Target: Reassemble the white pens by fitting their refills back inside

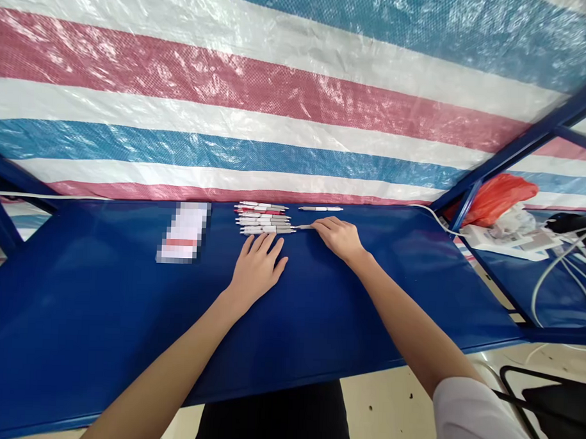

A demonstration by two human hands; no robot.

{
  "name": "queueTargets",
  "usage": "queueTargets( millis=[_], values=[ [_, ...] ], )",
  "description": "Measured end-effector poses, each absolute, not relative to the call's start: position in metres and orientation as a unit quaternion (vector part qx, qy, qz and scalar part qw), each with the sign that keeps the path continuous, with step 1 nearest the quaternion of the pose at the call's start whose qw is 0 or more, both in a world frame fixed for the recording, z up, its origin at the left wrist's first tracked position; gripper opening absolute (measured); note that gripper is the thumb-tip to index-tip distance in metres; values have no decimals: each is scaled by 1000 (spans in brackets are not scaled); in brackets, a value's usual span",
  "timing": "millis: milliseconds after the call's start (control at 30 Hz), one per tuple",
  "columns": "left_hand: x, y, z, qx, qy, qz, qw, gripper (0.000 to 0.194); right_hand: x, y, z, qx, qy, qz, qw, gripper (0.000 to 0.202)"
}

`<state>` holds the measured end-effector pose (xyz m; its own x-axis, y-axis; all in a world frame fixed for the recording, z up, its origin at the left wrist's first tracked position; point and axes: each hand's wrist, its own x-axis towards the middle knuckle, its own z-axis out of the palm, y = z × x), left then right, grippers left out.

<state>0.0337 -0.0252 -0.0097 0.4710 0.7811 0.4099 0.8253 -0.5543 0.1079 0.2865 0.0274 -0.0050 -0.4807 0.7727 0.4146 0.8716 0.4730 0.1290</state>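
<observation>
a red, white and blue striped tarp (278, 97) hangs behind the blue tabletop (102, 315); pale floor (392, 402) shows below its near edge.

Nothing here can be read. The white card (183, 232) on the blue table (102, 315) is blurred past reading, with only a red band showing across it. The pens (264, 218) lying in a row are too small for any print to be made out, and the striped tarp (278, 104) bears no lettering.
</observation>
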Motion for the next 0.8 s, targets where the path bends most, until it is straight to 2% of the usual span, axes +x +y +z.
queueTargets(
  millis=[367,800],
  values=[
    [32,-27,-20,-854,-480,-194,53,42,298,56,0,-513,-839,-160,84,34],
    [31,-24,-24,-854,-476,-204,45,41,287,70,0,-541,-824,-143,87,35]
  ],
)
